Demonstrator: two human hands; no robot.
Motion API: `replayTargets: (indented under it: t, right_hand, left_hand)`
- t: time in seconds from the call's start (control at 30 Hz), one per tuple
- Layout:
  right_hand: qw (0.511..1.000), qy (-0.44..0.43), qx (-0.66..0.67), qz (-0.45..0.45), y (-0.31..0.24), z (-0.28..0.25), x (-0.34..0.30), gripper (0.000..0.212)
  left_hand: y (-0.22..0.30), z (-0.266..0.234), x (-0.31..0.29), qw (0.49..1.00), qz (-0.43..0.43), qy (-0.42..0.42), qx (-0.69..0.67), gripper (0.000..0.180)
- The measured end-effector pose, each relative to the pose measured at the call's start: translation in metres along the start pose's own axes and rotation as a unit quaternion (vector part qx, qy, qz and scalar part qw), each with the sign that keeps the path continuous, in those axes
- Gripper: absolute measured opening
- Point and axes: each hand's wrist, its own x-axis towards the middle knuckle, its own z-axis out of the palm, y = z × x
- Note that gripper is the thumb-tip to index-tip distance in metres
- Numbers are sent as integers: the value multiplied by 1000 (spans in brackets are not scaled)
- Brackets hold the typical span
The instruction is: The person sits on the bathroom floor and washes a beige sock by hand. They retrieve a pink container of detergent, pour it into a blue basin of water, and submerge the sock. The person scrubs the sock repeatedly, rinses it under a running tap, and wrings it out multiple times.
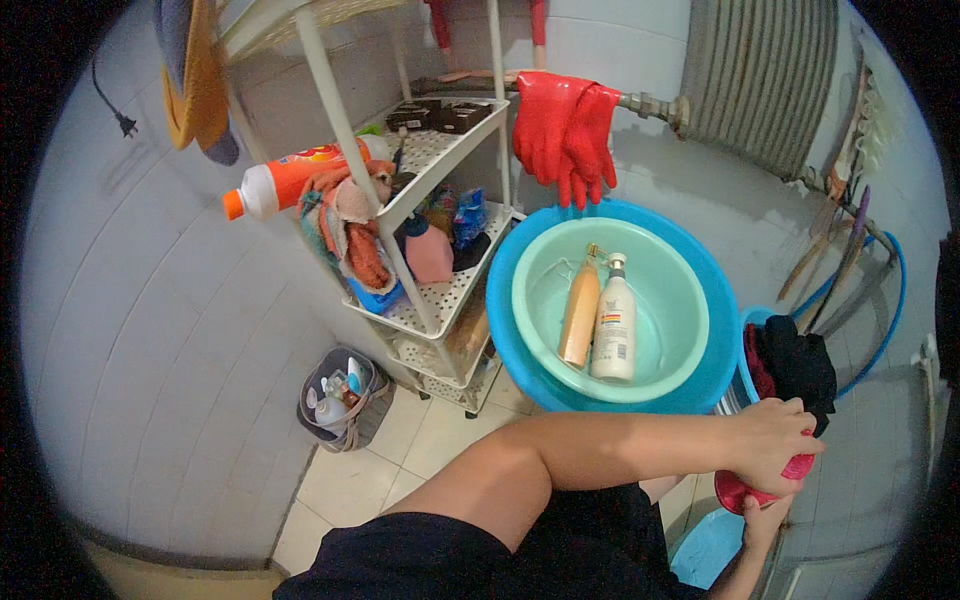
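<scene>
At the lower right, my left hand [775, 440] is closed over a glossy red object [735, 492] with rounded ends. Below it, my right hand [765, 520] grips the same object from underneath. Fingers cover much of it, so its kind does not show. My left arm reaches across toward the right side. Just beyond the hands, a light blue bucket [745, 385] holds black and dark red cloth [795, 365]. Under them is a light blue basin [705, 550], partly hidden by my right arm.
A tan pump bottle [580, 315] and white pump bottle [615, 330] lie in a pale green basin [690, 340] inside a larger blue basin [725, 300]. Red rubber gloves [567, 135] hang above. Left are a white shelf rack [440, 165] and a grey basket [372, 405] of bottles.
</scene>
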Motion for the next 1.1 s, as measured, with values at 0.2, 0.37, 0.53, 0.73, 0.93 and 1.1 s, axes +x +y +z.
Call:
replayTargets:
  t: [0.2, 0.37, 0.53, 0.73, 0.93, 1.1]
  right_hand:
    - [993, 62, 89, 37, 1, -14, -22, 99]
    - [972, 210, -36, 97, -30, -3, -18, 93]
    - [957, 216, 53, 184, -43, -27, -34, 105]
    - [963, 222, -73, 134, -22, -42, -64, 99]
    - [943, 271, -98, 164, 4, -98, -104, 105]
    - [946, 220, -155, 180, 9, -114, -129, 104]
  left_hand:
    - [12, 34, 25, 998, -7, -56, 1, 54]
    - [17, 78, 36, 996, -47, -57, 52, 52]
    - [42, 112, 53, 972, -100, -206, 53, 76]
    - [29, 136, 72, 934, -81, -346, 40, 72]
    - [12, 178, 75, 891, 66, -435, -111, 68]
    - [29, 222, 84, 841, 255, -432, -201, 96]
